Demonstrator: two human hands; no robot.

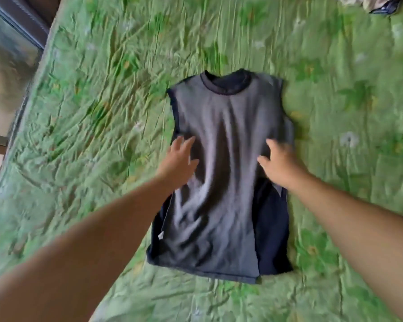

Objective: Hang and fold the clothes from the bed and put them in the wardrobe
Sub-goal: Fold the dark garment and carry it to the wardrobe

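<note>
A grey T-shirt with a dark navy collar and navy sides lies flat on the green bed cover, neck away from me. Its sleeves look tucked in along both sides. My left hand rests palm down on the shirt's left edge at mid height, fingers apart. Over the shirt's right side my right hand lies spread, fingers apart. Neither hand grips the cloth. The picture is blurred by motion.
More clothing, camouflage-patterned with a dark part, lies at the bed's far right corner. A dark frame with a shiny panel borders the bed's left edge. The green cover is wrinkled all around the shirt.
</note>
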